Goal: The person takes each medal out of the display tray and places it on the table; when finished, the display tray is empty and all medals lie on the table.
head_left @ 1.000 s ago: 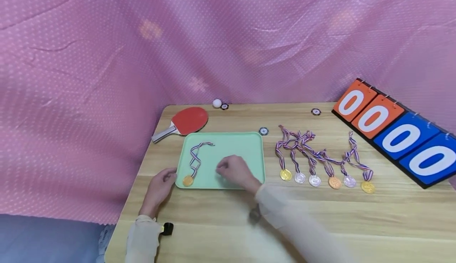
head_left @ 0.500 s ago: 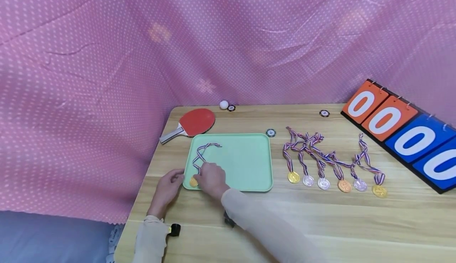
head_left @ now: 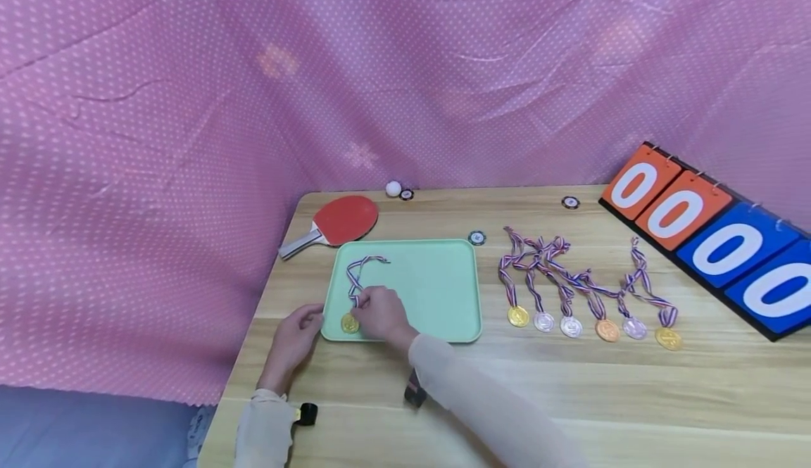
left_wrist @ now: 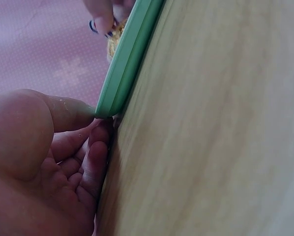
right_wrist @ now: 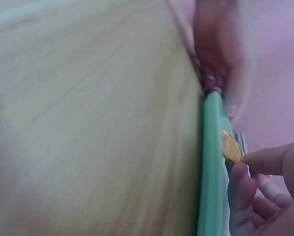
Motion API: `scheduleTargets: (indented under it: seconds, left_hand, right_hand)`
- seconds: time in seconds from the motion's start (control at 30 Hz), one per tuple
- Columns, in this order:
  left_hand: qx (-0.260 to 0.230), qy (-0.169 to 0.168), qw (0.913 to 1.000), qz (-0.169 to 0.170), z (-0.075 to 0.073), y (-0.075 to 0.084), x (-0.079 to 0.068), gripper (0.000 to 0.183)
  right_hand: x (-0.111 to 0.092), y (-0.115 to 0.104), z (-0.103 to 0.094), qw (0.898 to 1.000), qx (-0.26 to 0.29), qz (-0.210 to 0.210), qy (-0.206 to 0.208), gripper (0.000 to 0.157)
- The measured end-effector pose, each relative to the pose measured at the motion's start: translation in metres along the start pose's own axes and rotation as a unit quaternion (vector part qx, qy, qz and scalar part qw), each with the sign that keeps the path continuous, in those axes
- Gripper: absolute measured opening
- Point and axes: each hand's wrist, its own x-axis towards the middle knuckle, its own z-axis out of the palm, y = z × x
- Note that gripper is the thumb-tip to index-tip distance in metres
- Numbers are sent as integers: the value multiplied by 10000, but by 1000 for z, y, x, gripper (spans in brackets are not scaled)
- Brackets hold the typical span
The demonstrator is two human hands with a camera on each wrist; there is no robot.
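Note:
A gold medal [head_left: 350,323] with a striped ribbon [head_left: 355,274] lies in the front left corner of the light green tray [head_left: 437,292]. My right hand [head_left: 382,313] pinches it between thumb and fingertips, close to where the ribbon joins. In the right wrist view the medal [right_wrist: 231,147] stands tilted off the tray floor at the fingertips. My left hand [head_left: 296,339] grips the tray's left front corner. The left wrist view has the thumb on the green rim [left_wrist: 122,69] and the fingers curled below it. Part of the ribbon is hidden behind the right hand.
Several medals [head_left: 571,326] with tangled ribbons lie right of the tray. A red table tennis bat [head_left: 346,220], a white ball [head_left: 393,188] and three poker chips [head_left: 477,238] are along the back. A flip scoreboard [head_left: 697,232] stands at the back right.
From above the tray's middle, my right hand has moved left to the gold medal and taken hold of it. My left hand has stayed at the tray corner.

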Motion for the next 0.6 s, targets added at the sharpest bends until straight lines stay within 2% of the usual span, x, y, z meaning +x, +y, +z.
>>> scheduleTargets:
  seconds: [0.13, 0.23, 0.43, 0.6]
  left_hand:
    - [12, -34, 10000, 14, 0, 0, 0, 36]
    - [55, -52, 9999, 80, 1, -1, 0, 36]
    - [124, -131, 9998, -21, 0, 2, 0, 38]
    - [170, -238, 9996, -5, -2, 3, 0, 41]
  right_hand:
    - [-2, 5, -10, 9957, 875, 244, -194, 4]
    - [-6, 5, -21, 9883, 1415, 361, -434, 6]
    - [-22, 1, -60, 9795, 1682, 534, -973, 11]
    - [-37, 1, -114, 9742, 1762, 691, -1230, 16]
